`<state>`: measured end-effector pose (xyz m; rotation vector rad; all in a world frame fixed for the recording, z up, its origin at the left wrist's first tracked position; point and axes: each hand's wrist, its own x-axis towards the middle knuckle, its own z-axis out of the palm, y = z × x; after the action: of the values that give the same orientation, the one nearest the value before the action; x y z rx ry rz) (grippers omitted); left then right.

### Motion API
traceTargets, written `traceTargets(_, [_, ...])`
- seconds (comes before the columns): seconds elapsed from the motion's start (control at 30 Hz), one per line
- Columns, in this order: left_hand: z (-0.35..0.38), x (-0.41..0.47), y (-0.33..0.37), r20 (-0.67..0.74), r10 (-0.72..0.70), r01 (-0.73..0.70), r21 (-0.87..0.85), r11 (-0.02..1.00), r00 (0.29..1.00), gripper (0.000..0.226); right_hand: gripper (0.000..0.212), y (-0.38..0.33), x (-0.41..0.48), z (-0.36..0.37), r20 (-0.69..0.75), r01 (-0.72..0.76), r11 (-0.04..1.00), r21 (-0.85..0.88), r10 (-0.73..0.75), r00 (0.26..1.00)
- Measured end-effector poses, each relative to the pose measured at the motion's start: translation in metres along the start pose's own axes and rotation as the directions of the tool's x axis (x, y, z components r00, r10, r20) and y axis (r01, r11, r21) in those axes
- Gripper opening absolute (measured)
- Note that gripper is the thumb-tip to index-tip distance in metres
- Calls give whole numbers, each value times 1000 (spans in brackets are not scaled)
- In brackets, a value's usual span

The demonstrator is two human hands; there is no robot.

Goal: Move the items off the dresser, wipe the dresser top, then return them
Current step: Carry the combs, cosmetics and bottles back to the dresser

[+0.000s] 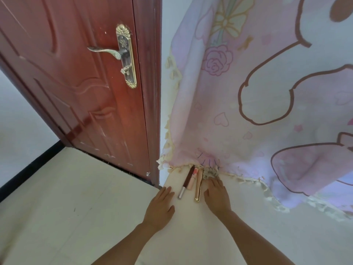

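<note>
Three slim cosmetic tubes lie side by side on the cream dresser top (248, 226): a dark brown one with a silver end (186, 182), a short pink one (193, 178) and a beige and gold one (198, 185). A small patterned cloth (210, 172) is bunched just right of them, at the curtain's hem. My left hand (161, 204) rests flat at the dresser's left edge, left of the tubes. My right hand (216, 195) lies flat to their right, its fingertips touching the cloth.
A pink cartoon-print curtain (267, 92) with a fringed hem hangs over the back of the dresser. A dark red door (76, 83) with a brass handle (114, 52) stands to the left. Pale floor tiles (66, 197) lie below it.
</note>
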<state>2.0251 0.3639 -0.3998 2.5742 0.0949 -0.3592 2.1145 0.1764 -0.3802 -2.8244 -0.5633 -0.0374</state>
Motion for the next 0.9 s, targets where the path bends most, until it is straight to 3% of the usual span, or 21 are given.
traceTargets(0.17, [-1,-3,2,37,-10,12,-47,999,999,90,27,-3,-17,-12,-134,177,984,-14,-177,975])
traceTargets(0.27, [-10,-5,6,59,-37,46,-151,988,998,63,32,-5,-24,-19,-169,247,969,-32,-248,954])
traceTargets(0.4, [-28,-7,7,22,-67,69,-143,987,998,79,25,-3,-22,-33,-197,234,971,-53,-240,951])
traceTargets(0.5, [-34,-12,1,-56,-76,70,-106,992,995,101,40,-5,-21,-43,-164,220,973,-68,-228,960])
traceTargets(0.57, [-39,-16,-1,-130,-67,59,-61,996,989,96,41,-9,-21,-48,-176,243,966,-87,-255,951])
traceTargets(0.67, [-46,-28,0,-221,-102,96,-35,995,970,63,21,-21,-20,-48,-210,328,942,-70,-335,919])
traceTargets(0.7, [-47,-34,-1,-243,-122,114,-47,992,962,59,24,-28,-20,-50,-204,339,938,-64,-345,916])
traceTargets(0.83, [-41,-75,-6,-249,-263,244,-103,964,932,82,38,-63,-15,-44,-135,428,904,-7,-425,895])
traceTargets(0.9, [-35,-97,-16,-273,-338,314,-131,940,901,73,36,-82,-13,-36,-81,496,868,-8,-495,865])
